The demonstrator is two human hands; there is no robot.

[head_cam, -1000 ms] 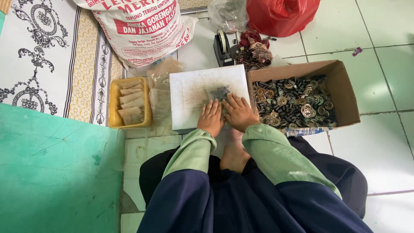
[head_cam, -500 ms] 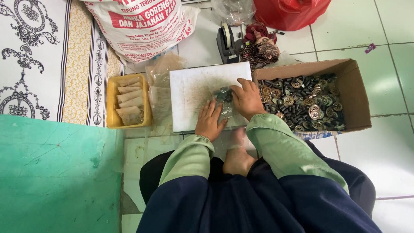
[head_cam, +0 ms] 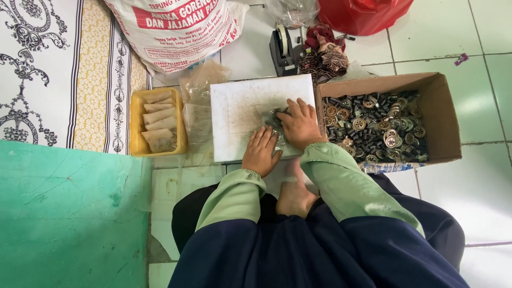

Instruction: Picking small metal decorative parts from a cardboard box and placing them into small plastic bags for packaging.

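Tiled floor; right hand flat on small parts

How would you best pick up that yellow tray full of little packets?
Grip the yellow tray by its two long side rims, coming straight down from above. It lies flat on the floor, open side up, and its raised rims are bare, while the packets fill the middle. The near short rim would probably also serve.

My right hand has slid up the white board toward its right edge, onto the small dark pile. My left hand dropped back to the board's near edge, now apart.
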